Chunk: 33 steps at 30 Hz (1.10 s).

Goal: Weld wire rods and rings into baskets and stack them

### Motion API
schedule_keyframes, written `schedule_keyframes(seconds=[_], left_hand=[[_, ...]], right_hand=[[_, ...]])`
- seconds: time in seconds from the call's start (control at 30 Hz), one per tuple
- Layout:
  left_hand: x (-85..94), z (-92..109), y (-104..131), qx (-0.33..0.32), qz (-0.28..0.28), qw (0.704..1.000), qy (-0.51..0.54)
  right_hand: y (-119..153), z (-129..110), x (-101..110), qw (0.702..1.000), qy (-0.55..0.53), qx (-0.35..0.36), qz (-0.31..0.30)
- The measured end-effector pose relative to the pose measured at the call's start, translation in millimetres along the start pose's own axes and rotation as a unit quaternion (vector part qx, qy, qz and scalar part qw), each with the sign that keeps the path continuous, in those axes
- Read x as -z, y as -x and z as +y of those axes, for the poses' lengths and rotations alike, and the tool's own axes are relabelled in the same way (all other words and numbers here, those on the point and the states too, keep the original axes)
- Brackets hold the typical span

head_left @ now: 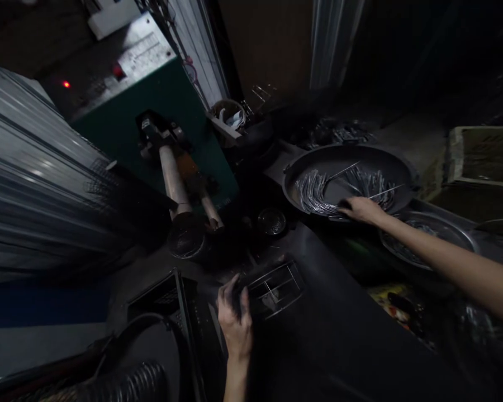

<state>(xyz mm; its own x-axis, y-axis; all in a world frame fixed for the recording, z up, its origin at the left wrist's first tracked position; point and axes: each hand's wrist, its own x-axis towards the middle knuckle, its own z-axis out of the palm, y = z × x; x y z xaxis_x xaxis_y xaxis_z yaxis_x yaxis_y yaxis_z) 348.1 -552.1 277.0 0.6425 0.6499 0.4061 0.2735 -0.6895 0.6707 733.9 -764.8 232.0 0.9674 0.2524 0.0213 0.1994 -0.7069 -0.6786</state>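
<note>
My right hand (360,210) reaches into a wide dark basin (402,162), its fingers closed at the edge of a bundle of thin metal wires (314,192); what lies between the fingertips is too dark to make out. My left hand (236,312) is raised beside a rectangular wire frame (272,287), fingers curled but apart. The frame has thin cross wires. Whether the left fingers touch its near end is unclear.
A green machine (146,100) with pale cylindrical arms (174,176) stands at upper left. Ahead sits a small round dish (271,221). A dark crate (180,301) is at lower left. A second metal basin (461,234) and a carton (456,156) are at right.
</note>
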Motion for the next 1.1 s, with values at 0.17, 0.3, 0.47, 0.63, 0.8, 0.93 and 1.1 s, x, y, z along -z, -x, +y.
schedule_keyframes(seconds=[0.17, 0.3, 0.47, 0.63, 0.8, 0.93, 1.1], left_hand=[[5.5, -3.5, 1.1, 0.015, 0.015, 1.0, 0.008], [8.7, 17.5, -14.9, -0.054, 0.034, 0.998, 0.019], [-6.6, 74.8, -36.0, -0.111, -0.035, 0.989, 0.088], [-47.5, 130.6, -56.7, -0.174, -0.164, 0.963, 0.122], [-52.0, 120.5, -47.8, -0.028, -0.292, 0.927, 0.235], [-37.3, 95.9, -30.1, 0.083, -0.201, 0.945, 0.244], [-18.4, 79.1, -27.2, 0.167, -0.169, 0.935, 0.265]], right_hand=[[5.8, 6.8, -16.8, 0.999, 0.044, 0.009, -0.02], [13.2, -13.3, -5.9, 1.0, 0.03, 0.0, 0.003], [16.8, -87.1, 40.4, 0.997, -0.064, -0.032, 0.007], [64.3, -197.3, 92.6, 0.879, -0.432, -0.1, -0.178], [98.6, -255.7, 95.9, 0.732, -0.615, -0.152, -0.249], [118.0, -254.0, 53.8, 0.759, -0.577, -0.144, -0.266], [169.9, -218.6, -4.8, 0.867, -0.357, 0.002, -0.347]])
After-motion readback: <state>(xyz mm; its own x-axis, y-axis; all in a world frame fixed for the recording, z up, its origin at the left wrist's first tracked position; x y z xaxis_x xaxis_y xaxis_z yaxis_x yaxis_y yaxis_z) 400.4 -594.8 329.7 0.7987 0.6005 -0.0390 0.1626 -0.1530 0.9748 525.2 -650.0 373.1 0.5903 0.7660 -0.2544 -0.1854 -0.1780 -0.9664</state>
